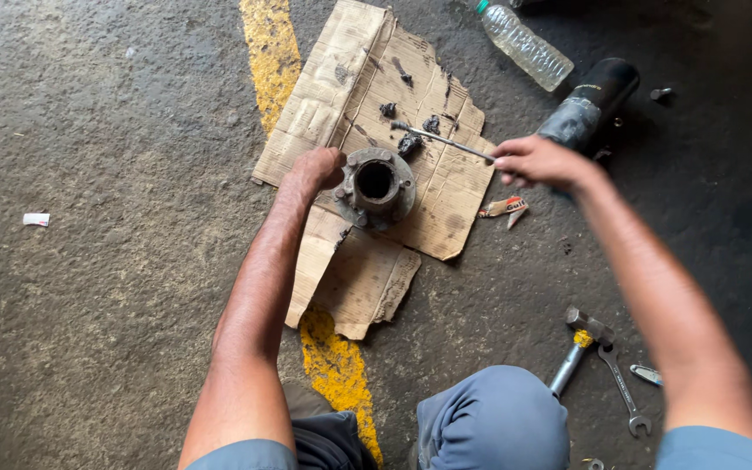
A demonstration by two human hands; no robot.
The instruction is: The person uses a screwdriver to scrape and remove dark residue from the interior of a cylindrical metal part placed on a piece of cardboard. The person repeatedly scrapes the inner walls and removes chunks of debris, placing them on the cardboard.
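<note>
A round metal wheel hub with a dark centre bore stands on torn cardboard on the ground. My left hand grips the hub's left rim. My right hand holds the end of a thin metal rod, whose far tip reaches the dark grease lumps on the cardboard just beyond the hub.
A clear plastic bottle and a black cylinder lie at the upper right. A hammer and a spanner lie at the lower right by my knee. A yellow painted line runs under the cardboard.
</note>
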